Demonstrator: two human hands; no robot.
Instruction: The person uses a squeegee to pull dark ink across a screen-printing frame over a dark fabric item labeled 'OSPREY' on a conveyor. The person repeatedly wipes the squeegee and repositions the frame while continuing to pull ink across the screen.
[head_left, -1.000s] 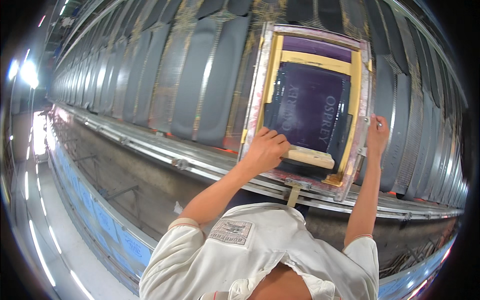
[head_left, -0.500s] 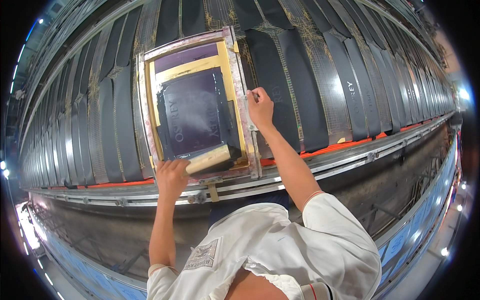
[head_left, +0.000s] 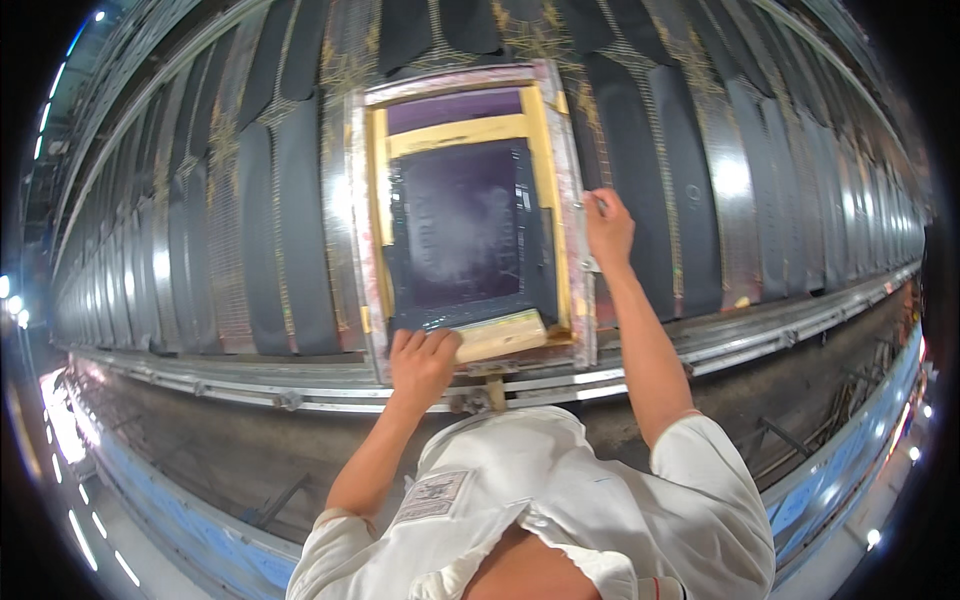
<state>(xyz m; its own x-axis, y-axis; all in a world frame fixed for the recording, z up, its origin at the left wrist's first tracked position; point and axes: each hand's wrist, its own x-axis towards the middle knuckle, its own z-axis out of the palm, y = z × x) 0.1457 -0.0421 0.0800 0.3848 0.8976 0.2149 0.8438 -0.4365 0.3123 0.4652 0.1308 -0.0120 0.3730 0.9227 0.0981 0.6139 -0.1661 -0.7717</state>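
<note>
A screen-printing frame (head_left: 357,230) with worn pinkish-white sides lies over dark cloth pieces on the long table. Its mesh (head_left: 465,235) is dark purple, bordered by yellow tape, with faint lettering and wet-looking ink. At the frame's near end, a squeegee (head_left: 505,336) with a pale wooden handle rests at a slight tilt. My left hand (head_left: 423,362) is closed around the squeegee's left end; its blade is hidden. My right hand (head_left: 609,228) has its fingers curled on the metal edge along the frame's right side.
Rows of dark cloth pieces (head_left: 690,190) run along the table to both sides, with yellowish line patterns between them. A metal rail (head_left: 330,398) follows the near edge. Below it are a dark gap and a blue-panelled strip (head_left: 850,430).
The frame, squeegee and both hands now appear farther right; the view itself has also shifted. The squeegee lies closer to level across the near end. Both hands keep their grips.
</note>
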